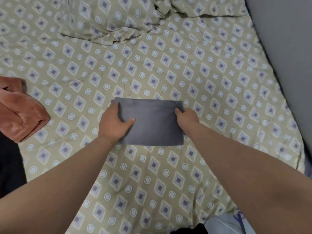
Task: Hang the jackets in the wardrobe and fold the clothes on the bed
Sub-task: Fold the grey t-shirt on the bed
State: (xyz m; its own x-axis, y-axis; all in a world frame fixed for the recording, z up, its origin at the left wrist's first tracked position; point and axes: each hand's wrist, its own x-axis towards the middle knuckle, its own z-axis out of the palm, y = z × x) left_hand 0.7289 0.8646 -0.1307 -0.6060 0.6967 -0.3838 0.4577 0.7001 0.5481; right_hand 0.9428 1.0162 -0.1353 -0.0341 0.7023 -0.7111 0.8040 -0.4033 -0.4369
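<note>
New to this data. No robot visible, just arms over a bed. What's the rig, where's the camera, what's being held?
There is no machine here: a person works with two bare hands. The single picture comes from a wide-angle camera worn on their head, looking forward and down, so both arms enter from the bottom. The surface is a bed with a patterned cover, rumpled at the far end. The left hand and right hand each grip one side of a grey folded cloth, a neat rectangle mid-bed. Whether it rests on the cover or is slightly lifted is hard to tell. A rust-brown garment lies at the bed's left edge.
</note>
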